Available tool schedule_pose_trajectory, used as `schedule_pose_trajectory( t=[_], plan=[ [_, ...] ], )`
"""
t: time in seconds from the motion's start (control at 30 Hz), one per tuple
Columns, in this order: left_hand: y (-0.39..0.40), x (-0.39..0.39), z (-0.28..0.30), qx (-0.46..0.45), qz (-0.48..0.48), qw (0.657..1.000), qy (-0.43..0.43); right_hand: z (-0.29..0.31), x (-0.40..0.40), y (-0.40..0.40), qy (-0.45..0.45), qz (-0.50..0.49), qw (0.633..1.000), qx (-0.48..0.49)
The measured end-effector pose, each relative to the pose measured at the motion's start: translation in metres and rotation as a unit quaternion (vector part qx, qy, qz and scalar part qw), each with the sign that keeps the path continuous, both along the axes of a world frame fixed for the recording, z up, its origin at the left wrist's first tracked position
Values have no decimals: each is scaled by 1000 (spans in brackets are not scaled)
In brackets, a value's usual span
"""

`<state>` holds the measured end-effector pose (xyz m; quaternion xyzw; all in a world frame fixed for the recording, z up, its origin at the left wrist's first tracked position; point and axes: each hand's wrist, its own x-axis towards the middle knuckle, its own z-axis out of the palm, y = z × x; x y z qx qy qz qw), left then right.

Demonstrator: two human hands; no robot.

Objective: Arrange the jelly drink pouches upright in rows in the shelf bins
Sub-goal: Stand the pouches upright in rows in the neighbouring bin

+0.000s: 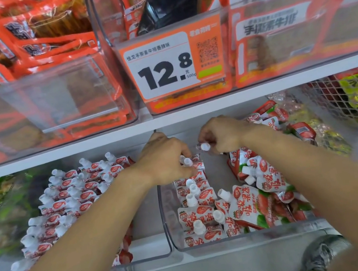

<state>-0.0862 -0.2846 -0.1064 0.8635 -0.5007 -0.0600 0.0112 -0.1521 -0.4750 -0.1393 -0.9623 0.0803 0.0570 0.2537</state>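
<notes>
Now left hand (165, 161) and right hand (217, 135) each pinch pouch caps (204, 147) tightly

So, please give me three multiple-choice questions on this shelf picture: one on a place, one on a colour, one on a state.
1. Where is the orange-and-white price card?
A. on the upper shelf
B. on the floor
C. inside the lower right bin

2. What colour are the screw caps of the red-and-white jelly drink pouches?
A. green
B. white
C. black

3. How do the pouches lie in the clear plastic left bin?
A. upright in rows
B. flat in one stack
C. none are there

Answers: 1 A, it hangs on a top bin front; 2 B, all caps show white; 3 A, caps point up in lines.
</notes>
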Motion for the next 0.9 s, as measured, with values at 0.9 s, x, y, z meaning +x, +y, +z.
schedule_pose_trajectory(
  t=[0.9],
  plan=[
    [64, -60, -20, -366, 240, 866, 242, 8, 19, 23, 51, 64, 996, 30]
  ],
)
